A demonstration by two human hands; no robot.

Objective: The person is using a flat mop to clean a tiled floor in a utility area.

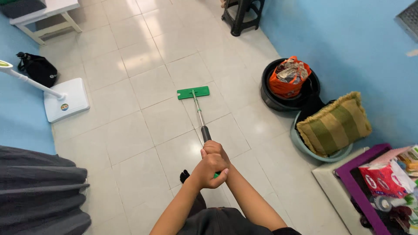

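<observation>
A flat mop with a green head (193, 92) and a metal handle (198, 113) rests on the white tiled floor ahead of me. Both hands grip the top of the handle, one over the other. My left hand (210, 170) wraps the green end of the handle, and my right hand (216, 150) sits just above it on the black grip. The handle slants from my hands down and away to the mop head.
A black basin with an orange bag (288, 77) and a striped pillow in a grey basin (334, 123) stand by the blue wall on the right. A white fan base (66, 99) and a black bag (38, 68) are at left. A black stool (242, 15) stands at the far end.
</observation>
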